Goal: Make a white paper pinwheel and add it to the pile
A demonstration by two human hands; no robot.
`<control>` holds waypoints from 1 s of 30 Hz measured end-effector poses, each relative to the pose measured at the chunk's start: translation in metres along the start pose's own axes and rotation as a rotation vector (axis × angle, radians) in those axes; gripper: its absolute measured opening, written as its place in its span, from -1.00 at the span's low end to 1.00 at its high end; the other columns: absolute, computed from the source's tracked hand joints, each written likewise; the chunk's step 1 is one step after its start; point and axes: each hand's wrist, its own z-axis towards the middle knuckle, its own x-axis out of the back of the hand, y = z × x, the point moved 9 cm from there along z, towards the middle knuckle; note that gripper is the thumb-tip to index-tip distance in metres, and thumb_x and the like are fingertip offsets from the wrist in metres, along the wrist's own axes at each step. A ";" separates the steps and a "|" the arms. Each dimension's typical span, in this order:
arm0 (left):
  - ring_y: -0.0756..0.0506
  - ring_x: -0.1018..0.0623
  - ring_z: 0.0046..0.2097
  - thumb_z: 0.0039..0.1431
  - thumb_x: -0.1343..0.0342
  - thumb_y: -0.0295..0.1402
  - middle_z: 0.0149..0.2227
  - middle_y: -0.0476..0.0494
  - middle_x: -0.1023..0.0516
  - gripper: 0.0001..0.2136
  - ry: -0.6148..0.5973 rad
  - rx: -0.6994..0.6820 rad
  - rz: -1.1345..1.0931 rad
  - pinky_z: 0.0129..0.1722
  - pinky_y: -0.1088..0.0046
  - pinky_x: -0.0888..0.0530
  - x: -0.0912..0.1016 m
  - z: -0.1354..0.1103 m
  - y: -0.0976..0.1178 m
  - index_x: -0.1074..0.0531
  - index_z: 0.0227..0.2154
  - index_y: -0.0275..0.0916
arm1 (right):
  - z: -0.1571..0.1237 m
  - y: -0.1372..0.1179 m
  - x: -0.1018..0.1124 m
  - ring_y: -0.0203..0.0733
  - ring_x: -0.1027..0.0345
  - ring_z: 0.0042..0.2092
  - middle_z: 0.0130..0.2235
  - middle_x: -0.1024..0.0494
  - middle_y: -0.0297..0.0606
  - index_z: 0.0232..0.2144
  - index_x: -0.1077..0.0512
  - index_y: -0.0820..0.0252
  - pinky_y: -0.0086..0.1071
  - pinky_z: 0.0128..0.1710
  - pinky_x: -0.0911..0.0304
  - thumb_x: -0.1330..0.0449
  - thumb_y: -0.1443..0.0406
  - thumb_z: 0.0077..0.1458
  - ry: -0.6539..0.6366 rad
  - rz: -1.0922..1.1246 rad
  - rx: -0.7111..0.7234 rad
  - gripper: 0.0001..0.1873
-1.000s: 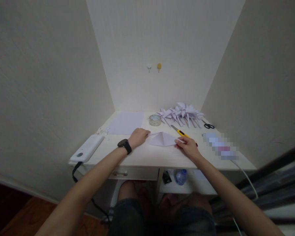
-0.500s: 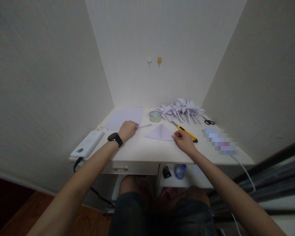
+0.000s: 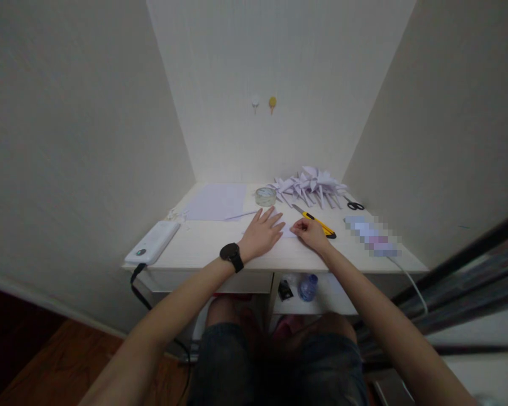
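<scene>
My left hand [image 3: 262, 230], with a black watch on the wrist, lies flat with fingers spread on a folded white paper triangle [image 3: 287, 229], which it mostly hides. My right hand [image 3: 307, 230] is curled and pinches the right corner of that paper. Both rest on the white desk [image 3: 207, 242]. A yellow utility knife [image 3: 314, 219] lies just right of my right hand. A thin paper strip [image 3: 240, 215] lies at the edge of a flat white sheet [image 3: 218, 200] behind my left hand.
A tape roll [image 3: 265, 196], a heap of folded paper shapes [image 3: 309, 186] and black scissors [image 3: 354, 204] stand at the back. A white power bank [image 3: 152, 242] with a cable sits at the left edge. Walls close in on three sides.
My left hand let go of the thin strip near the sheet and came right onto the triangle, opening flat. My right hand stayed at the paper's right corner.
</scene>
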 end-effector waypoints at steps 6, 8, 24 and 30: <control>-0.46 -0.07 0.36 0.39 0.17 -0.14 0.40 -0.11 -0.05 -0.57 -0.107 0.142 -0.031 0.21 -0.23 -0.20 -0.034 -0.005 -0.026 -0.29 0.24 -0.01 | -0.003 -0.007 0.000 -0.20 -0.40 -0.40 -0.45 -0.58 -0.29 -0.46 -0.50 0.18 -0.36 -0.35 -0.26 -0.27 0.21 -0.06 -0.023 -0.014 0.025 -0.85; -0.40 -0.16 0.35 0.40 0.22 -0.13 0.41 -0.15 -0.02 -0.55 -0.171 0.131 -0.083 0.21 -0.13 -0.25 -0.046 -0.007 -0.027 -0.26 0.26 -0.02 | -0.006 -0.009 0.013 -0.15 -0.42 -0.32 -0.38 -0.60 -0.23 -0.40 -0.52 0.18 -0.31 -0.26 -0.28 -0.22 0.21 0.02 0.085 -0.112 0.023 -0.84; -0.27 -0.07 0.40 0.39 0.22 -0.09 0.41 -0.40 0.04 -0.42 -0.245 0.218 -0.158 0.32 0.04 -0.11 -0.054 -0.010 -0.032 -0.03 0.35 -0.29 | -0.003 0.009 0.041 -0.03 -0.39 -0.10 -0.13 -0.55 -0.02 -0.09 -0.50 0.24 -0.30 -0.18 -0.19 -0.08 0.22 0.23 -0.022 -0.816 -0.083 -0.69; -0.27 -0.09 0.39 0.42 0.35 -0.17 0.40 -0.22 -0.02 -0.45 -0.298 0.239 -0.191 0.32 -0.05 -0.08 -0.059 -0.011 -0.032 0.05 0.37 -0.29 | -0.033 0.004 0.064 0.03 -0.37 -0.09 -0.11 -0.54 0.02 -0.10 -0.52 0.28 -0.25 -0.14 -0.18 -0.09 0.30 0.19 0.076 -0.843 -0.075 -0.70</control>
